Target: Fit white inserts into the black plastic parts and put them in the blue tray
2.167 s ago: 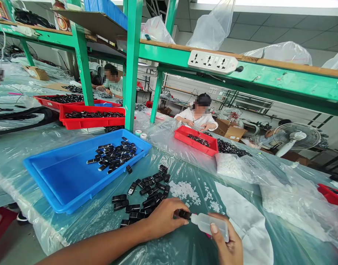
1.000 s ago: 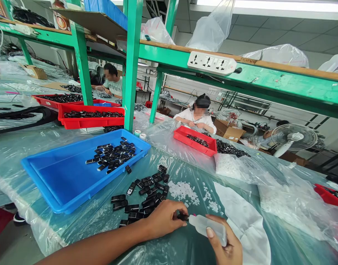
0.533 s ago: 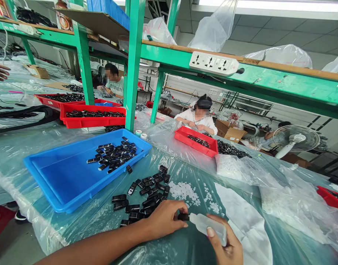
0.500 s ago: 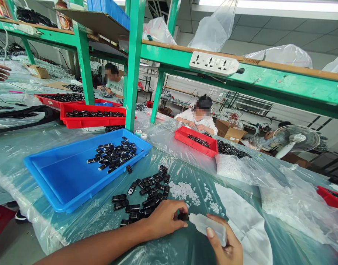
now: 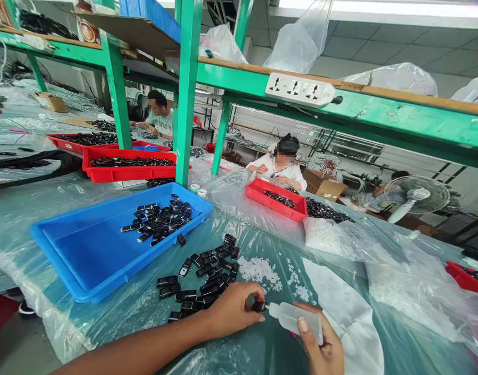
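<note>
Pinched in left hand [image 5: 234, 309], black casing [image 5: 257, 307]; clasped in right hand [image 5: 322, 341], translucent bottle [image 5: 292, 316], nozzle [image 5: 273, 310] at casing. Far carton [image 5: 327, 187]: label [image 5: 330, 197] too small to read.

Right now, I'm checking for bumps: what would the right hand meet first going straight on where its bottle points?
Probably the black piece in the left hand: the bottle in the right hand aims at it, though whether they touch is unclear.

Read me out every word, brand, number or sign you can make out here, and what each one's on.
Nothing reads clearly.
Co-worker's shirt, left background: printing too blurred.
Brown carton: label too small.
Squeeze bottle in the right hand: no lettering visible.
</note>
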A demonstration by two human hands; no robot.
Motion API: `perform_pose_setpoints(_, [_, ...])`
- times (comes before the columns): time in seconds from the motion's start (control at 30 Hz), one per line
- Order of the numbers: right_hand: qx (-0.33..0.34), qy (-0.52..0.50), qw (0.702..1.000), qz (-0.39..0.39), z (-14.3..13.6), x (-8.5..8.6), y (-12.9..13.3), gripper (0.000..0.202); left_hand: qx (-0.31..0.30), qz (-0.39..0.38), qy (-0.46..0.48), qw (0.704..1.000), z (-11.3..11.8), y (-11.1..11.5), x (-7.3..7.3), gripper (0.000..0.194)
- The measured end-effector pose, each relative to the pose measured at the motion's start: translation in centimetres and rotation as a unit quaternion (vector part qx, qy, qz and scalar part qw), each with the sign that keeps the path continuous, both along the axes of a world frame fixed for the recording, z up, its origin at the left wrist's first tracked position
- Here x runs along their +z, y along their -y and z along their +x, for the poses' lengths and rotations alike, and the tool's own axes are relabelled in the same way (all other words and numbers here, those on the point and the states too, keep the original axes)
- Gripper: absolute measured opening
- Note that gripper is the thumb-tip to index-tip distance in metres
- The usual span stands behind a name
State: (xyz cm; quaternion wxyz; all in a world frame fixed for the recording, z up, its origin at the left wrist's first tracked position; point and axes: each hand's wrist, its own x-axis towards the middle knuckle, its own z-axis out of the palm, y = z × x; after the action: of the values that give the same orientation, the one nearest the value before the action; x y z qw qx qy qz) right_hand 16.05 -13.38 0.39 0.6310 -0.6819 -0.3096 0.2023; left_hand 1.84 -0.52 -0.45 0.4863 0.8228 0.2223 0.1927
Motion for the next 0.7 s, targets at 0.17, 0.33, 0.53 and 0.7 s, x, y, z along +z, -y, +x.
perform_pose_setpoints(0.17, [0.015, 0.049, 0.998, 0.028, -0.50, -0.07, 0.03, 0.040, -0.004, 0.032, 0.002, 0.999, -0.07, -0.10, -0.09, 0.023])
perform_pose_setpoints(0.33, [0.004, 0.086, 0.996, 0.029, -0.52, -0.39, 0.05, 0.039, -0.006, 0.046, -0.003, 0.999, -0.11, -0.14, -0.12, 0.024])
perform_pose_setpoints(0.53, [-0.004, 0.088, 0.996, 0.002, -0.66, -0.30, 0.21, 0.042, -0.002, 0.057, -0.002, 0.998, -0.09, -0.15, -0.16, 0.023])
perform_pose_setpoints(0.7, [-0.001, 0.077, 0.997, 0.000, -0.50, 0.01, 0.06, 0.040, 0.002, 0.051, 0.007, 0.999, -0.01, -0.07, -0.08, 0.022])
